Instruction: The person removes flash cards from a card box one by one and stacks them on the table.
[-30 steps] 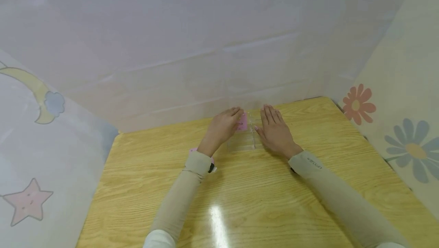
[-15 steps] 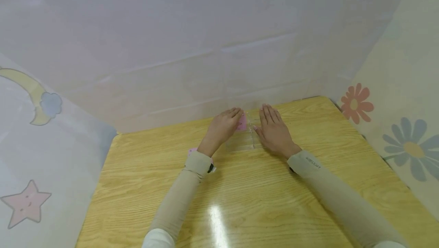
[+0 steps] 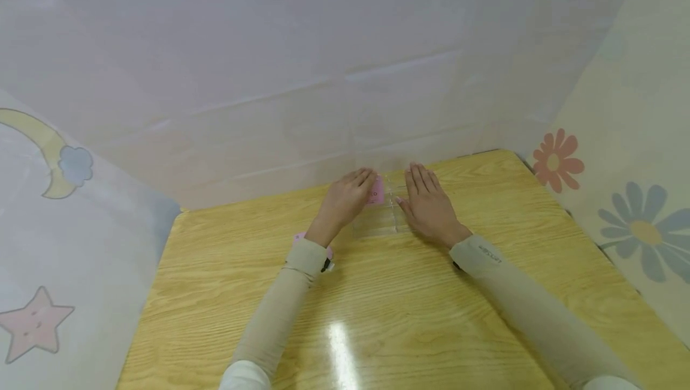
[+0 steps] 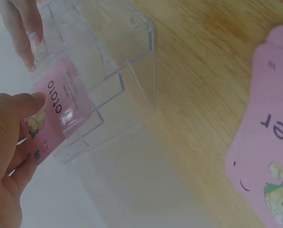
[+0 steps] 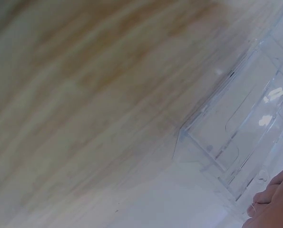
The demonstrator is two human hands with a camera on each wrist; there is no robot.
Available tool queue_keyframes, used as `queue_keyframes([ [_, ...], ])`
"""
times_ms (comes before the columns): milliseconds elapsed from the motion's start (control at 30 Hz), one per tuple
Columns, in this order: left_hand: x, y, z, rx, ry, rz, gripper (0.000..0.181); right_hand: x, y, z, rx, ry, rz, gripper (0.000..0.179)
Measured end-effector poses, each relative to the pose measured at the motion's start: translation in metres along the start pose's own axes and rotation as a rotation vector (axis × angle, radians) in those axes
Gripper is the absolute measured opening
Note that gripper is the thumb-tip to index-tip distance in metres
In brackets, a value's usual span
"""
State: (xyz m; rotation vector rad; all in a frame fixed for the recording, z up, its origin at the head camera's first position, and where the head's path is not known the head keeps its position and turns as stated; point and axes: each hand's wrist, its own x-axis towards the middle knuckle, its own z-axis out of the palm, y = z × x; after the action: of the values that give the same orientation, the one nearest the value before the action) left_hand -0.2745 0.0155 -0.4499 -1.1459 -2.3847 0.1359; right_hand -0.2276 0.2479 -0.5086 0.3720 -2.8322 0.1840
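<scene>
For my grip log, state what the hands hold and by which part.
The left hand pinches a pink card by its edge, thumb on its face beside the vegetable picture. The right hand, straight-fingered, lies along the clear holder; no grip shows.

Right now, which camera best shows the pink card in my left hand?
The left wrist view: lettering and a picture show on the pink card, pinched by your left hand. The head view shows part, small; the right wrist view, none.

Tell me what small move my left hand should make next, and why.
Probably ease the pink card down into the clear holder, because the left hand pinches it at the holder's far end while the right hand lies along the holder's right side.
</scene>
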Motion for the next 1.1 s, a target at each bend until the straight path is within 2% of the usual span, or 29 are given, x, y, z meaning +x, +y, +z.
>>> queue_keyframes([
  [633, -0.003, -0.0021, 0.0059, 0.013, 0.044, 0.002, 0.038, -0.0003, -0.0033, 0.0002, 0.003, 0.01, 0.0, 0.076],
  [767, -0.003, -0.0022, 0.0057, 0.008, 0.035, -0.004, 0.038, -0.0007, -0.0034, 0.0003, -0.003, 0.013, -0.003, 0.077],
  [1100, -0.0007, -0.0008, 0.0002, -0.053, 0.048, -0.015, 0.032, 0.0001, -0.0008, 0.0009, -0.021, 0.024, -0.007, 0.077],
])
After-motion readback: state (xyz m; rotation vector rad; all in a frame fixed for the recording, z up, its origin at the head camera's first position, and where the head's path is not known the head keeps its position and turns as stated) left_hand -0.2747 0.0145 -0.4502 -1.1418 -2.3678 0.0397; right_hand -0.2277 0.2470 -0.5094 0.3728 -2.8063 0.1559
